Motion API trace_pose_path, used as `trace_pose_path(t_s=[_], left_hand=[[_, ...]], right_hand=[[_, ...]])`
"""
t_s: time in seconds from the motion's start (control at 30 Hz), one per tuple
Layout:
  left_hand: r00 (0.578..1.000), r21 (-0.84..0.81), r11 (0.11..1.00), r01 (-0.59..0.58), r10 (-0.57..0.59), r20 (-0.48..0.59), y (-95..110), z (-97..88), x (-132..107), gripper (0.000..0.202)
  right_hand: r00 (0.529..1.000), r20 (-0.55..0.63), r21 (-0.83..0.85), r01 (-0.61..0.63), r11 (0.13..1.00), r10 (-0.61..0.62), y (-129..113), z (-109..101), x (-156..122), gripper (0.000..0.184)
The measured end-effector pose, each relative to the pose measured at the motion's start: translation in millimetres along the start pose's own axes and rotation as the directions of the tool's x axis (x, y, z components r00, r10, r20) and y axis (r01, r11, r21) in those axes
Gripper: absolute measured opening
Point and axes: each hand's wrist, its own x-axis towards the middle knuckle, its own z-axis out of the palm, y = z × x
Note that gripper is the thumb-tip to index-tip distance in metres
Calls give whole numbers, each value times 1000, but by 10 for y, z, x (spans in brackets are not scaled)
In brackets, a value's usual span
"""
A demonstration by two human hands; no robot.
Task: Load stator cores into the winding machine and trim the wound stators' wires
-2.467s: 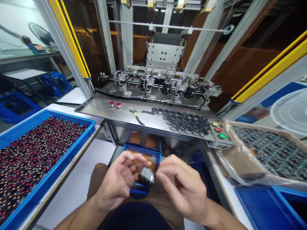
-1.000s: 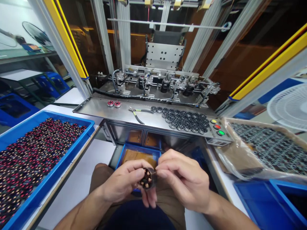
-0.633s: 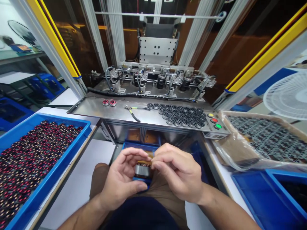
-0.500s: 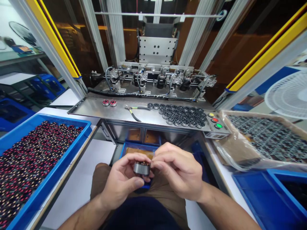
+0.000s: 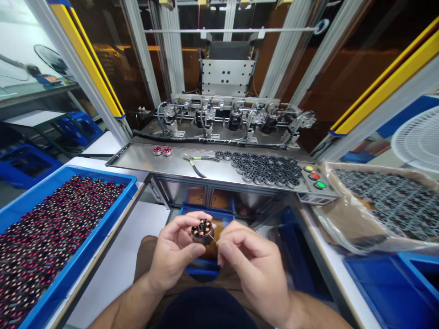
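My left hand (image 5: 174,249) grips a wound motor stator (image 5: 202,232) by its rim, with the copper coils facing up towards me. From the stator's right side a thin wire (image 5: 214,239) runs to my right hand (image 5: 252,258), whose thumb and forefinger are pinched on its end. Both hands are above my lap. On the metal ledge ahead lie green-and-black cutting pliers (image 5: 197,163), handles apart. To their left are two red-and-silver stators (image 5: 162,151); to their right, several rows of dark bare stators (image 5: 265,169).
A blue tray (image 5: 132,183) of wound stators stands at my left. At the right is a plastic-lined carton (image 5: 329,201) of stator cores, with push buttons (image 5: 314,176) beside it. The winding machine (image 5: 226,114) stands behind the ledge, between yellow guards (image 5: 91,59).
The stator has tipped so its coil face now shows. My right hand has moved slightly down, drawing the wire away from it. The camera view has shifted a little.
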Motion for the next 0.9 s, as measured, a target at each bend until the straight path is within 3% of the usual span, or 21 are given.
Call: trace_pose_path(t_s=[0.1,0.2,0.33,0.43,0.6,0.67,0.7,0.77,0.8,0.83,0.9], left_hand=[[1000,-38,999,19,-19,-13,21,-11,29,29],[998,-82,995,54,-55,-4,43,-14,39,29],[998,-93,994,59,-58,8,63,-35,31,29],[998,-75,996,47,-44,33,65,-58,17,29],[984,47,999,-5,-4,178,68,-75,-2,31],[986,167,980,-106,82,148,99,-99,-8,55],[986,251,956,-151,129,100,123,-116,-13,66],[989,431,890,-146,148,29,177,-149,-33,70],[994,503,858,-106,106,28,201,-156,-48,64],[998,552,832,-58,41,43,222,-155,-64,58],[993,588,809,22,-88,82,245,-123,-91,51]], right_hand=[[968,119,219,-244,945,222,139,98,-60,31],[924,191,374,-380,846,331,302,167,-110,32],[910,227,507,-414,756,346,372,160,-120,33],[889,324,603,-458,653,324,346,146,-96,44],[868,419,641,-490,591,266,355,176,-69,37],[893,373,608,-441,660,253,374,148,-61,35],[919,322,559,-379,738,228,381,120,-57,35],[980,178,352,-143,925,84,384,46,-45,36],[992,123,201,12,979,-37,380,8,-40,38],[980,104,51,162,985,-167,374,-27,-35,40],[922,127,-160,383,910,-365,358,-76,-28,47]])
